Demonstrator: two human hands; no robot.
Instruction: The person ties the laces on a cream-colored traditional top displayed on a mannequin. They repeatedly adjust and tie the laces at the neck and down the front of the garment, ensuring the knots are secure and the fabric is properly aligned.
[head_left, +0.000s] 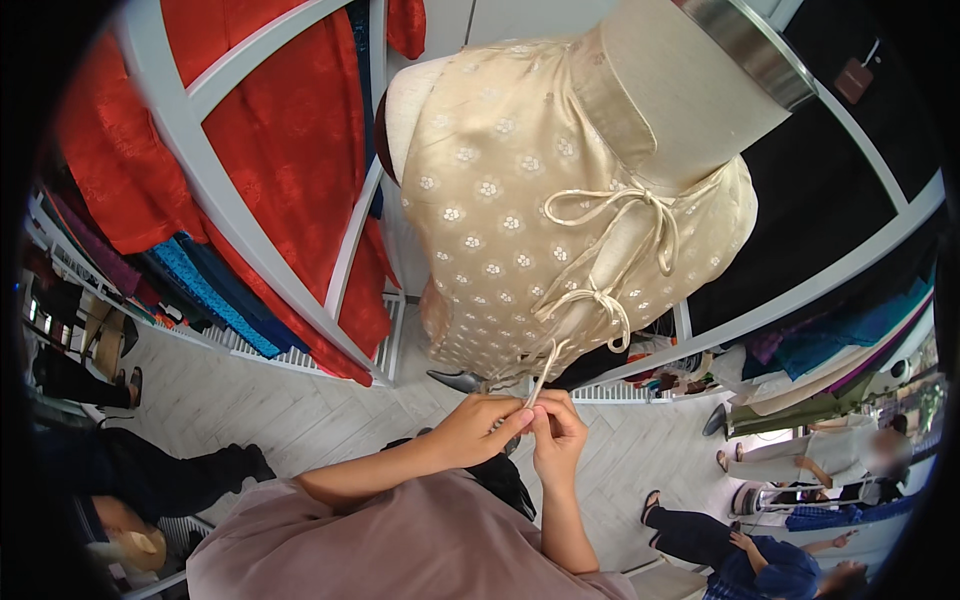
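A cream satin top (495, 195) with small white flowers dresses a mannequin (679, 97) right in front of me. Two bows close its front: an upper bow (645, 196) at the chest and a lower bow (600, 296) beneath it. Below them a thin fabric tie (549, 367) runs from the top down into my fingers. My left hand (480, 429) pinches this tie between thumb and fingers. Touching it, my right hand (556, 431) grips the same tie with thumb and forefinger. The exact lie of the cord between the fingertips is hidden.
Red garments (285, 172) hang on a white metal rack (247, 240) at the left. Dark cloth (795, 217) fills another rack (817, 296) on the right. Other people stand at the right, one in dark blue (780, 562), one in pale clothes (832, 454). The floor (330, 420) has pale wood-look boards.
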